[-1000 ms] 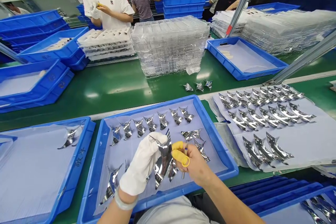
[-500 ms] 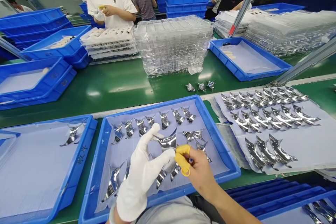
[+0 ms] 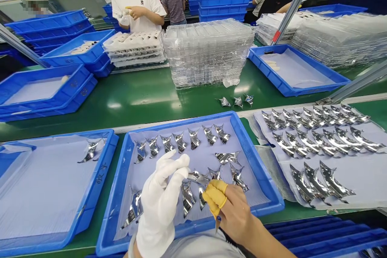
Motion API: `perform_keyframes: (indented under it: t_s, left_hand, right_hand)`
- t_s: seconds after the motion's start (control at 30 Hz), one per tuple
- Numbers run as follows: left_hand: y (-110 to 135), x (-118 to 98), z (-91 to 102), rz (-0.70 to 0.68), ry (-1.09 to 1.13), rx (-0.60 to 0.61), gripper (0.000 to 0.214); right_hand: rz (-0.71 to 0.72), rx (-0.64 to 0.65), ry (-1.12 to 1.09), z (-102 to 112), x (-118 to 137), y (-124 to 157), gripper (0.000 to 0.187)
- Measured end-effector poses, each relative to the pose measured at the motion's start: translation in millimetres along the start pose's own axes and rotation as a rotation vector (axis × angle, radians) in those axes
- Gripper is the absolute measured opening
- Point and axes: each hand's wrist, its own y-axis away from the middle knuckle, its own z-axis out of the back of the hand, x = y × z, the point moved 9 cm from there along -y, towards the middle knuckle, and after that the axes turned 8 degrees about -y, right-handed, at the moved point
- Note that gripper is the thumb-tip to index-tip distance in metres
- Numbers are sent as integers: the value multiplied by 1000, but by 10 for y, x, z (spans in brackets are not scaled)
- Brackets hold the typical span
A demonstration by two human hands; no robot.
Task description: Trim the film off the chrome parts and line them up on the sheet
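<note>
My left hand (image 3: pixel 165 193), in a white glove, is closed with thumb and fingertips pinching one end of a shiny chrome part (image 3: pixel 198 176), curved with pointed corners. The part is tilted above a blue tray (image 3: pixel 263 181) lined with white sheet. My right hand (image 3: pixel 231 207) wears yellow finger covers and has its fingers bent together by the part's other end; whether they touch it I cannot tell. A small pointed thing shows under those fingers, too unclear to name. Around both hands, similar chrome parts (image 3: pixel 194 138) lie in the tray, some hidden by the glove.
A white sheet (image 3: pixel 363 173) on the right bears rows of chrome parts. Another blue tray (image 3: pixel 45 193) stands at left. Beyond are three small chrome pieces (image 3: pixel 238 101), stacked clear plastic trays (image 3: pixel 208 54) and a slanted metal post (image 3: pixel 287 16). A co-worker (image 3: pixel 137 6) stands across the bench.
The chrome part has turned from raised and broad-side on to flatter and lower. My right hand has shifted slightly down and turned, its fingers bending over. The camera view has moved a little left.
</note>
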Motion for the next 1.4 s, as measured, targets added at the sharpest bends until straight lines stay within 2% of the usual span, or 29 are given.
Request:
perform_keyframes:
  t_s: [0.1, 0.17, 0.33, 0.4, 0.5, 0.57, 0.63, 0.7, 0.77, 1.13, 1.4]
  left_hand:
    - [9, -118, 21, -79, -13, -23, 27]
    - [15, -225, 34, -154, -38, -18, 27]
    - [30, -469, -17, -332, -110, 160, 43]
    - [32, -503, -34, -346, -129, 206, 49]
    - [5, -413, -11, -220, -75, 161, 45]
    - [-12, -204, 31, 0, -9, 74, 30]
    - [27, 83, 52, 290, 40, 0, 16]
    - [95, 294, 28, 519, 82, -18, 22]
    - [116, 369, -7, 611, 131, -12, 31]
    - [121, 425, -36, 697, 174, -25, 38]
    - [65, 312, -69, 637, 226, -19, 31]
  right_hand:
    - [-2, -56, -6, 6, -42, 17, 31]
    - [-62, -90, -52, -14, -133, 37, 27]
    - [-276, -91, -357, -138, -373, 16, 22]
    - [-336, -79, -463, -174, -410, -13, 22]
    - [-457, -47, -628, -221, -446, -37, 24]
    - [-571, -12, -764, -266, -465, -29, 29]
    - [-695, 30, -902, -321, -468, 0, 35]
    - [-800, 56, -1006, -363, -459, 36, 40]
    - [-873, 58, -1080, -391, -448, 69, 43]
    - [-1087, 12, -1279, -517, -500, 195, 45]
    - [-1188, -13, -1415, -631, -536, 243, 48]
